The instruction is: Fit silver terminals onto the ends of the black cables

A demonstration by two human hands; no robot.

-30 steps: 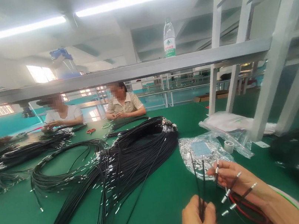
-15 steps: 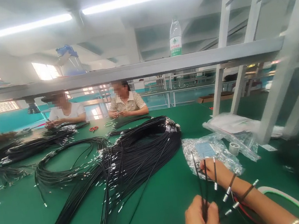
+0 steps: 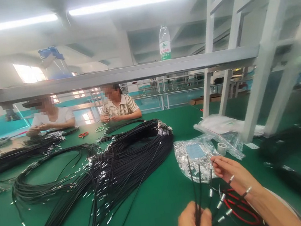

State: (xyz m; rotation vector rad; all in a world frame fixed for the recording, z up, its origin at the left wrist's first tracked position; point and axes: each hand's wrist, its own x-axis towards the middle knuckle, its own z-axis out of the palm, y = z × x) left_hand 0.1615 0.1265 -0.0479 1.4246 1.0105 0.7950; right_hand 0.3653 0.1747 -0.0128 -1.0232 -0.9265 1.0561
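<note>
My left hand (image 3: 194, 222) is closed around several short black cords (image 3: 200, 183) that fan upward and to the right. Some cords carry silver metal end pieces (image 3: 220, 203). Over the right edge of an opened clear plastic bag (image 3: 184, 162) of small silver metal parts is my right hand (image 3: 229, 169). Its thumb and fingers are pinched together; whatever is between them is too small to make out. Two of the fanned cords pass in front of my right wrist. Below that wrist lies a red looped cord (image 3: 249, 219).
A large bundle of black cords (image 3: 142, 155) with silver ends covers the middle of the green table (image 3: 144, 223). A white roll (image 3: 222, 149) and plastic bags (image 3: 219, 122) lie by the shelf posts (image 3: 256, 101). Two people (image 3: 120, 108) sit across the table.
My right hand has lifted out of the bag of metal parts and drawn back to the right, fingers pinched. My left hand still grips the cords. The view has shifted right.
</note>
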